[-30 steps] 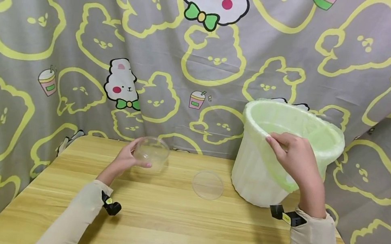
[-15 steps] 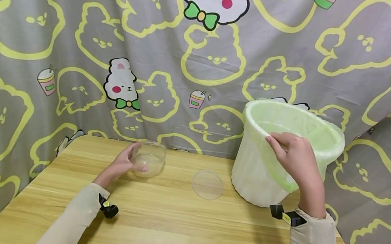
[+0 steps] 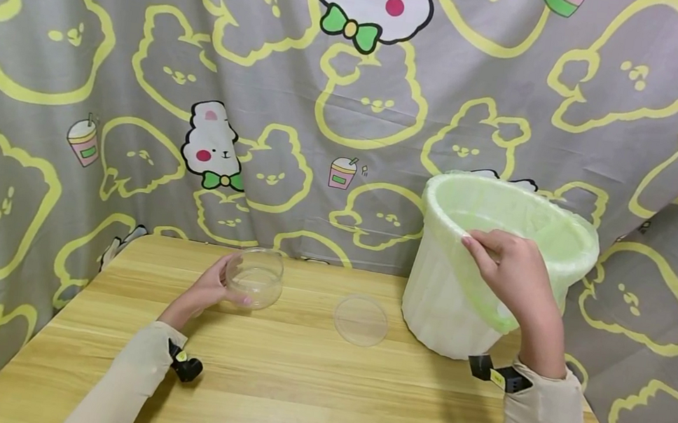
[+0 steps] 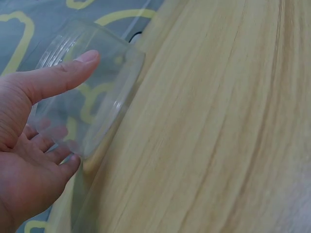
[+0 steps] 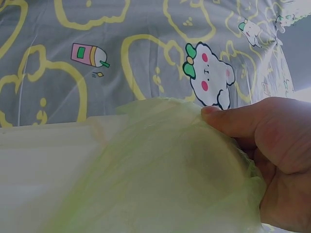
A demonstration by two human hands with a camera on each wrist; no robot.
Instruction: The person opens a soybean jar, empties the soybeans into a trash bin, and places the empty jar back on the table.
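Note:
My left hand (image 3: 207,288) holds a clear, round plastic bowl (image 3: 259,278) by its side, close over the back left of the table. In the left wrist view the thumb lies across the near side of the bowl (image 4: 102,73), and the other fingers show through its wall. At the right, my right hand (image 3: 514,274) pinches the rim of a white trash can (image 3: 439,301) where a pale green bin liner (image 3: 556,227) folds over it. The right wrist view shows the thumb on the liner (image 5: 165,160); the other fingers are mostly hidden.
A thin clear round lid (image 3: 360,321) lies flat on the wooden table (image 3: 304,391), between bowl and trash can. Behind the table's back edge hangs a grey patterned curtain (image 3: 370,166), which also runs along both sides.
The bowl has come down and slightly left in my left hand, going from tilted to nearly upright. My right hand and the trash can have stayed where they were.

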